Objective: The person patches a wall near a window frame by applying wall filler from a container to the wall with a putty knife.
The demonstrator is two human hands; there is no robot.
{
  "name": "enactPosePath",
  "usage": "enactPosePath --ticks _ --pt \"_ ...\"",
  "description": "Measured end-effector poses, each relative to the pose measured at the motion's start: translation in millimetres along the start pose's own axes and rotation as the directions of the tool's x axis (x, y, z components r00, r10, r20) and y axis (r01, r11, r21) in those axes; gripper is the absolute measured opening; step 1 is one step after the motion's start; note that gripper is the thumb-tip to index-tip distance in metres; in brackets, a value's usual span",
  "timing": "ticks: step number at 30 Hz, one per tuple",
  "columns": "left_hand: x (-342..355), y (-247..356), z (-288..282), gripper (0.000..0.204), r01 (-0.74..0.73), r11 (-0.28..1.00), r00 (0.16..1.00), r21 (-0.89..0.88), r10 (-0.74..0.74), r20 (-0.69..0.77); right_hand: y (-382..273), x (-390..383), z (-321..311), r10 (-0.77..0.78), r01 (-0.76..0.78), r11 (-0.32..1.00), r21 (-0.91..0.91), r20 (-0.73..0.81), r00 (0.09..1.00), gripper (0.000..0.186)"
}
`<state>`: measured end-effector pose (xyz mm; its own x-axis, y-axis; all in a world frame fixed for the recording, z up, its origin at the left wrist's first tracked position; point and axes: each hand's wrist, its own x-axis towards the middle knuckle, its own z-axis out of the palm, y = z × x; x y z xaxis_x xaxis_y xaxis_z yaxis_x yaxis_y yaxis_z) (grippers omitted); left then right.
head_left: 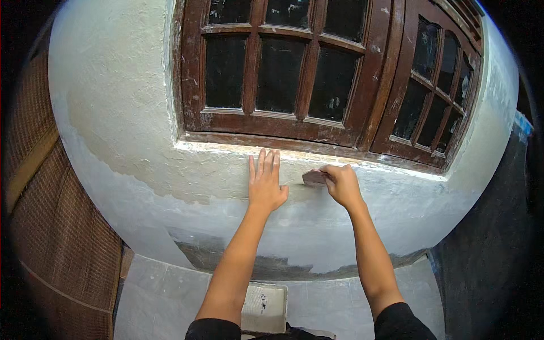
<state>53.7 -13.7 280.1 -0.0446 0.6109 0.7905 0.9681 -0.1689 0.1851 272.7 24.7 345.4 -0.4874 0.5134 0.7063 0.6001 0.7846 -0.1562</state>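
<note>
My left hand lies flat against the wall just below the window sill, fingers stretched upward and thumb apart. To its right, my right hand is closed around a flat, dark reddish-brown piece, whose exact kind I cannot make out. The piece is held up to the wall, a little under the sill. Around both hands the wall is rough and cream-coloured above, turning smoother and grey-white lower down. White smears run along the ledge beneath the window.
A brown wooden window with dark panes fills the wall above my hands. Below, a pale rectangular tray rests on the grey floor between my arms. Woven brown matting stands at the left, and a dark sheet at the right.
</note>
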Motion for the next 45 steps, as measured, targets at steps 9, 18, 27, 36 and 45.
enactPosePath --ticks 9,18,27,36,45 --pt "1.4 -0.2 3.5 0.094 0.001 1.0 1.0 0.0 -0.001 -0.006 3.0 1.8 -4.8 -0.02 0.02 1.0 0.011 -0.056 0.998 0.021" --pt "0.8 3.2 5.2 0.092 -0.014 1.0 1.0 -0.027 0.013 -0.021 13.3 -20.3 39.2 -0.085 0.107 0.988 -0.107 0.198 0.976 0.024" --pt "-0.7 0.7 1.2 0.096 -0.007 0.999 1.0 0.034 0.008 -0.01 -11.1 0.2 8.6 -0.13 0.131 0.991 0.004 0.141 0.981 0.021" --pt "-2.1 -1.1 3.1 0.096 -0.008 1.0 1.0 0.023 0.008 -0.022 -7.5 -4.2 9.5 -0.094 0.095 0.993 0.076 -0.01 0.995 0.023" --pt "-1.9 0.2 3.1 0.093 -0.011 1.0 0.999 -0.009 0.011 -0.043 -7.4 -8.3 10.2 -0.072 0.072 0.997 0.011 -0.003 0.997 0.02"
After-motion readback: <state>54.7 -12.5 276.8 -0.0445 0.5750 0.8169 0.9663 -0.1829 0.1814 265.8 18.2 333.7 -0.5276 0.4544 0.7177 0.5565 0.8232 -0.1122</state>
